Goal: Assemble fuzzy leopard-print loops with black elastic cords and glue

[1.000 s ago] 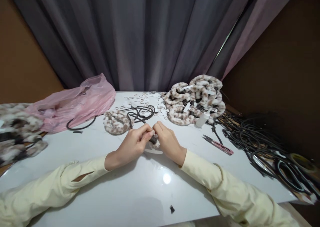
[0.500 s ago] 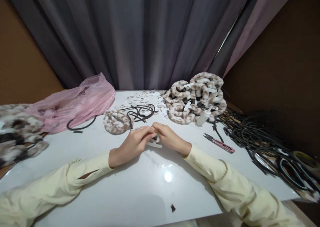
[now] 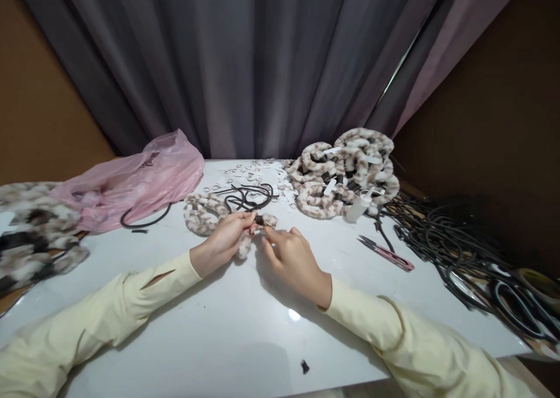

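Note:
My left hand (image 3: 225, 234) is closed on a furry, brown-and-white spotted band (image 3: 270, 220). A dark section of the band shows just past my fingertips, and another furry part hangs below them. My right hand (image 3: 295, 264) is beside it with index finger and thumb apart. Its index fingertip is at the band's dark section; whether it touches cannot be made out. Just behind my left hand a furry ring (image 3: 196, 216) of the same pattern lies on the white table (image 3: 210, 339).
A pile of furry rings (image 3: 321, 202), a small clear bottle (image 3: 359, 206) and pink-handled snips (image 3: 387, 253) are to the right. Black cords (image 3: 441, 229) heap at the right edge. Further left are a pink plastic bag (image 3: 135, 182) and more furry pieces (image 3: 61, 217). Dark cords (image 3: 251, 198) lie behind my hands.
My hands have come apart; the right has drawn back to the right and lower. More of the furry band and its dark section now shows at my left fingertips.

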Tool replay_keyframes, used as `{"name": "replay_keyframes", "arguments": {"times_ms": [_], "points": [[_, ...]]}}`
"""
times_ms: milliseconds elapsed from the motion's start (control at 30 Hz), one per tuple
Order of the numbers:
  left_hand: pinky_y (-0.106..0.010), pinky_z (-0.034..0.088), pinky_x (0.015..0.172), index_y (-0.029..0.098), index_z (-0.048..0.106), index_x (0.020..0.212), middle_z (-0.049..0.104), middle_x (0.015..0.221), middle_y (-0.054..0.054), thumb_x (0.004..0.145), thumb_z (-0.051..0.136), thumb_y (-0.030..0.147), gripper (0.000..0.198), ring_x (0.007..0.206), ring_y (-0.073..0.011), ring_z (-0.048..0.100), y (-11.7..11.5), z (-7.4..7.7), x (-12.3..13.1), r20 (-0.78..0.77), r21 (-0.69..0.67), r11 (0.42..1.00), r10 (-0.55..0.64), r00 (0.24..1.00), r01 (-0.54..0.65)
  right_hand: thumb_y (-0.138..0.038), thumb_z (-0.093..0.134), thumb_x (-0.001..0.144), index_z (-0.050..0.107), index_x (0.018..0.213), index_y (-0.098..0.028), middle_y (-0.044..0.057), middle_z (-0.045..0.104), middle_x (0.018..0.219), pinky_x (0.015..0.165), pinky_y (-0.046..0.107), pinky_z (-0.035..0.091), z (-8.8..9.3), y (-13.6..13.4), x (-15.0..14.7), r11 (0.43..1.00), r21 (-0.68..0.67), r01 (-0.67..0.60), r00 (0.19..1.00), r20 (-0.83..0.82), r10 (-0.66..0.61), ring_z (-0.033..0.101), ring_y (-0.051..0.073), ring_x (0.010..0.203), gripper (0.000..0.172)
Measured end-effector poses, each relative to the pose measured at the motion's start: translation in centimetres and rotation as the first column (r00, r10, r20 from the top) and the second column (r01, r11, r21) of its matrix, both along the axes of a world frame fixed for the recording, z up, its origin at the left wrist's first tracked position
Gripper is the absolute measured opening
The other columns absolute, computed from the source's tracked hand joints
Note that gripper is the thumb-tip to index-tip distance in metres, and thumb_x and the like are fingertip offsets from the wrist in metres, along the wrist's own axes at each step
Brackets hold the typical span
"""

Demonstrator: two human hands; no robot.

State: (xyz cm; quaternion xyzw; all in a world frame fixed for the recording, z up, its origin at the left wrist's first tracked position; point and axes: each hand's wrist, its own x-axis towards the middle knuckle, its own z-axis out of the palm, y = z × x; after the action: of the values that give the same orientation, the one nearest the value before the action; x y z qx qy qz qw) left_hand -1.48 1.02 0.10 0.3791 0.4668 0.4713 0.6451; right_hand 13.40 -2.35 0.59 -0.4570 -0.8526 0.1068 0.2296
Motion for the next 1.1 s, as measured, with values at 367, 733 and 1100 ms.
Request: {"name": "replay_keyframes", "arguments": {"times_ms": [367, 733, 1100], "points": [[-0.017, 0.028, 0.039, 0.019, 0.044, 0.073, 0.042, 0.048, 0.007, 0.084, 0.05, 0.037, 0.022, 0.037, -0.0065, 0.036, -0.9, 1.0, 1.0, -0.296, 0.306, 0.951, 0.043, 0.954, 0.052, -0.028, 0.042, 0.087, 0.042, 0.057, -0.017, -0.004, 0.041, 0.049, 0.048, 0.022, 0.027, -1.0, 2.3, -0.9, 0.812, -0.553, -0.186, 0.843, -0.515, -0.158, 0.035, 0.008, 0.046, 0.032], [-0.021, 0.036, 0.056, 0.02, 0.043, 0.082, 0.055, 0.063, 0.004, 0.085, 0.042, 0.019, 0.003, 0.054, -0.0122, 0.051, -0.8, 0.1, 0.6, -0.748, 0.617, 0.708, 0.394, 0.534, 0.343, -0.022, 0.041, 0.087, 0.049, 0.061, -0.016, -0.004, 0.044, 0.054, 0.055, 0.022, 0.029, 0.2, 1.8, 0.2, 0.883, -0.434, -0.181, 0.926, -0.378, 0.004, 0.04, 0.009, 0.053, 0.027], [-0.023, 0.037, 0.06, 0.019, 0.044, 0.076, 0.054, 0.068, 0.0, 0.085, 0.037, 0.017, 0.011, 0.063, -0.0139, 0.052, -0.6, -0.2, 0.4, -0.77, 0.616, 0.634, 0.359, 0.527, 0.468, -0.004, 0.043, 0.073, 0.052, 0.079, -0.016, 0.003, 0.057, 0.074, 0.053, 0.026, 0.019, 0.8, 1.8, 1.5, 0.997, 0.064, -0.033, 0.99, 0.136, 0.024, 0.044, 0.014, 0.061, 0.016]]}}
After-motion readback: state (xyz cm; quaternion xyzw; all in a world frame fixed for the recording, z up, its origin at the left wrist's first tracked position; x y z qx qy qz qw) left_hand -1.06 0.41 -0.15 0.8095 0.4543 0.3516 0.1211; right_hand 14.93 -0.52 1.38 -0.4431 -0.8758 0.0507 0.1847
